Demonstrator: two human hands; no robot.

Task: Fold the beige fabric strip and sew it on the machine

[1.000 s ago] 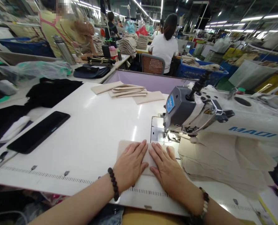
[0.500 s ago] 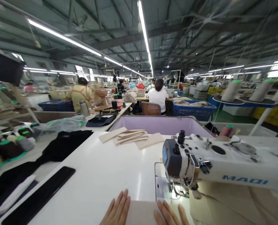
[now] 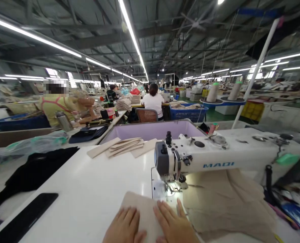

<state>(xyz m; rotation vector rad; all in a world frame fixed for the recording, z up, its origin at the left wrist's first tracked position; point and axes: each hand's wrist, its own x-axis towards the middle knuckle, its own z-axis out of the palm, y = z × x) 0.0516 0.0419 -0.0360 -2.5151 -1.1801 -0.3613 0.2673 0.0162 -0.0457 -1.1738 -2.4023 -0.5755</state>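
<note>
The left hand [image 3: 126, 226] lies flat, fingers spread, on a beige fabric piece [image 3: 142, 211] at the near edge of the white table [image 3: 89, 192]; the right hand [image 3: 174, 225] presses flat just beside it, gripping nothing. Palms down keeps the cloth smooth and square before the sewing machine [image 3: 215, 158] (its needle sits just beyond the fingertips). More cut pieces [image 3: 122, 145] wait farther back.

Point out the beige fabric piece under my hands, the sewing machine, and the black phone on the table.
beige fabric piece [image 3: 137, 206], head view, on its bare upper left part.
sewing machine [image 3: 215, 157], head view, on the white arm above the lettering.
black phone [image 3: 26, 217], head view, on the middle of its dark screen.
</note>
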